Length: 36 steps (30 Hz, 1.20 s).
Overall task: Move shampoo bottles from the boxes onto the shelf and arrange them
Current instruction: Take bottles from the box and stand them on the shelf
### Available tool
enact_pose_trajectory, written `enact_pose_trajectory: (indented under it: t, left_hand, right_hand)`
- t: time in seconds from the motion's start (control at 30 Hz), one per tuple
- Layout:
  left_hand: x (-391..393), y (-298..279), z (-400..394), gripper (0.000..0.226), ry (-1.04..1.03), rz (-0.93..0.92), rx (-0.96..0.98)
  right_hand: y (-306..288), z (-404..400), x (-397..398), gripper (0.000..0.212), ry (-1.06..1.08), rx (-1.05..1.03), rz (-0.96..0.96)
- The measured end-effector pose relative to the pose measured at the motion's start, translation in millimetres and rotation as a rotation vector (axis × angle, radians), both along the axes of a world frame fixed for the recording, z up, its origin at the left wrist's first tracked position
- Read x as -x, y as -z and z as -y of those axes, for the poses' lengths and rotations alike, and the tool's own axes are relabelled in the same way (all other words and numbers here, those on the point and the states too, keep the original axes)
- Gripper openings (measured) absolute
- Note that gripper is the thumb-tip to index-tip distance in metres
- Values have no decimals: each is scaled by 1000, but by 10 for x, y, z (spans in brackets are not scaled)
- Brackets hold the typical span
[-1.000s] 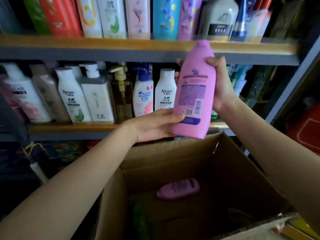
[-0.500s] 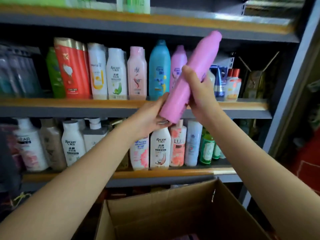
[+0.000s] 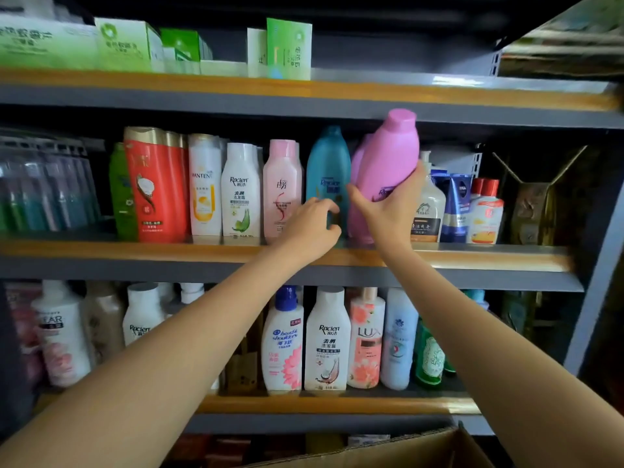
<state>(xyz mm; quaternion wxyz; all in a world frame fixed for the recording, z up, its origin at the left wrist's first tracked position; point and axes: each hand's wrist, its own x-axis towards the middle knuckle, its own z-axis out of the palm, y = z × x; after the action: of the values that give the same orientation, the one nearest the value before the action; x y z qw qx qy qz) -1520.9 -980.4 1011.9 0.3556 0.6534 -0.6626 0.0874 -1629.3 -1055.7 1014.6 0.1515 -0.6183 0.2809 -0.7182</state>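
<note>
A white bottle (image 3: 204, 187) reads PANTENE, a floral one (image 3: 365, 339) LUX, another white bottle (image 3: 327, 339) Racien.

held bottle (image 3: 388, 163): I see plain pink all over, cap included, with a purple mark low on the front
teal bottle (image 3: 329, 177): I read it as blue-green with a darker blue label
red bottle (image 3: 153, 187): bright red, gold cap, white swirl
pale pink bottle (image 3: 282, 190): soft pink with a red ribbon swirl
shelf (image 3: 141, 251): grey metal, yellow-orange strip along the front edge
cartons (image 3: 125, 45): green and white
box (image 3: 405, 450): I see brown cardboard at the bottom edge
</note>
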Motion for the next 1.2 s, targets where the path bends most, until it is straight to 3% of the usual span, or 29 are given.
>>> enact_pose_trajectory:
  t: [0.2,0.33,0.43,0.83,1.2]
  left_hand:
    - [-17,-22,130,39,-18,58,-4]
    - [-28,0,184,38,-35,46,0]
    - [-19,3,201,38,-31,40,3]
    - [-44,25,197,45,-51,268,-52]
    - [-42,18,176,45,-67,325,-75]
  right_hand:
    - [-37,253,-53,82,156,-212,-123]
    - [-194,244,-47,90,302,-366,-422]
    - [-216,232,-49,91,317,-347,-510]
    - [-36,177,-27,87,285,-466,-493]
    - [-41,247,-27,87,289,-533,-471]
